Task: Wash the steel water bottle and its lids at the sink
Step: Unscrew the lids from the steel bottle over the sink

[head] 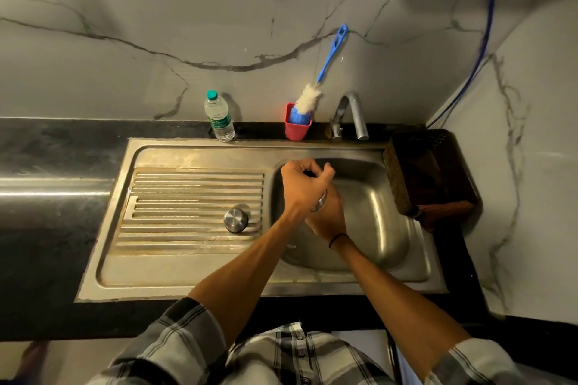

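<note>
Mid-frame, over the sink point(384, 228), both hands grip the steel bottle point(319, 204): left hand point(301, 186) fingers curled on top, right hand point(328, 217) wrapped below. A red cup point(297, 130) above holds a bottle brush point(308, 100).

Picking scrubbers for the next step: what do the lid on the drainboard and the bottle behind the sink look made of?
Lid: apparently brushed steel, grey sheen with a soft highlight. Bottle: clear plastic, see-through ribbed wall, green cap and label.

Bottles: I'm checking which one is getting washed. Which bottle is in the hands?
The steel bottle, gripped by the left hand and right hand over the sink. The plastic bottle with the green cap stands untouched on the counter behind.
</note>
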